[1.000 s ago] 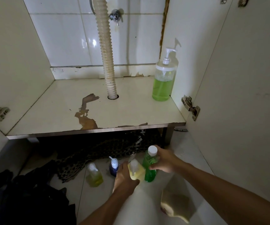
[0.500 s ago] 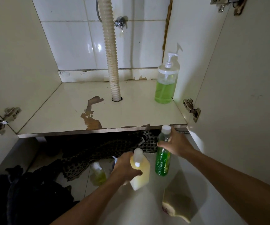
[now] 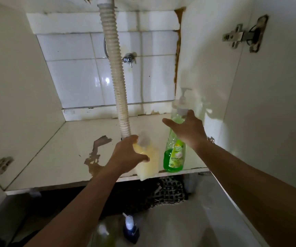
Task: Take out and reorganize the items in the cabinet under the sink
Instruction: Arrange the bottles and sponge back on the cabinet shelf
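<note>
My left hand (image 3: 125, 154) grips a pale yellow bottle (image 3: 147, 163) with a white cap, held at the front edge of the cabinet floor (image 3: 68, 154). My right hand (image 3: 188, 129) holds a green dish-soap bottle (image 3: 174, 155) by its upper part, just right of the yellow one, its base near the shelf's front edge. Behind my right hand stands a clear pump bottle (image 3: 181, 106) of green liquid against the right wall, partly hidden by my hand.
A ribbed drain hose (image 3: 115, 82) drops through the cabinet floor at mid-depth. A valve (image 3: 128, 59) sticks out of the tiled back wall. On the floor below stand a dark blue bottle (image 3: 130, 230) and a yellowish bottle (image 3: 106, 234). The open door (image 3: 277, 122) is at right.
Both hands have lifted their bottles from the floor up to the front edge of the cabinet shelf. The camera has tilted upward and moved closer.
</note>
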The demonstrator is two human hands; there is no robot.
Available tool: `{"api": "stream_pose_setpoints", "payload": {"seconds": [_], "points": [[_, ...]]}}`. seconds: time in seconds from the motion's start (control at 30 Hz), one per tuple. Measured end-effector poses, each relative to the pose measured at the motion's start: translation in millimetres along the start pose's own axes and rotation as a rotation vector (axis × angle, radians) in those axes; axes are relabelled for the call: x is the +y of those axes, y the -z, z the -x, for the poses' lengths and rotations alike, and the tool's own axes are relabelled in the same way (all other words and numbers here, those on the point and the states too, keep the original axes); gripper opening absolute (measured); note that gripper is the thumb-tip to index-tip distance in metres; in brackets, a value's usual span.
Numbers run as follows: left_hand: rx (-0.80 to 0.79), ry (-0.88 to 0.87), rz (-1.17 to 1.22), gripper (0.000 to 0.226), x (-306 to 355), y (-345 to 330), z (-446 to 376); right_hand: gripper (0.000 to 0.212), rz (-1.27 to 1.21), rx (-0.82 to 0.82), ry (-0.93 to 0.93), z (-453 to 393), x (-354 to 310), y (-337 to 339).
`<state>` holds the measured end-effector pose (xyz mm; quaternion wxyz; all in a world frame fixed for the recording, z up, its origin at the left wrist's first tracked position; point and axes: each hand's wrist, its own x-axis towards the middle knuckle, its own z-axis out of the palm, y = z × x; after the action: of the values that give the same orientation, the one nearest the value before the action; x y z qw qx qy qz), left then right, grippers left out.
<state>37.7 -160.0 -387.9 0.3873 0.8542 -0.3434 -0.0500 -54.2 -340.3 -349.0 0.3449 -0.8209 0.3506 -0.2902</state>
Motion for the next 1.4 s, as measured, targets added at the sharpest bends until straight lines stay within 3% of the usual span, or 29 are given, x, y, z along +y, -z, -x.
{"api": "stream_pose_setpoints", "payload": {"seconds": [0.33, 0.5, 0.73, 1.1, 1.4], "points": [[-0.057, 0.085, 0.086, 0.082, -33, -27, -71, 0.080, 0.059, 0.042, 0.037, -41, 8, -49], [-0.034, 0.096, 0.111, 0.111, -46, -30, -65, 0.083, 0.068, -0.032, 0.093, -39, 15, -45], [-0.001, 0.091, 0.160, 0.089, -66, -56, -56, 0.072, 0.151, -0.107, 0.136, -52, 17, -33], [-0.057, 0.122, 0.094, 0.092, -73, -63, -131, 0.069, 0.179, -0.014, 0.195, -118, 1, -74], [-0.055, 0.122, 0.121, 0.090, -81, -66, -166, 0.065, 0.242, 0.024, 0.128, -161, -1, -95]]}}
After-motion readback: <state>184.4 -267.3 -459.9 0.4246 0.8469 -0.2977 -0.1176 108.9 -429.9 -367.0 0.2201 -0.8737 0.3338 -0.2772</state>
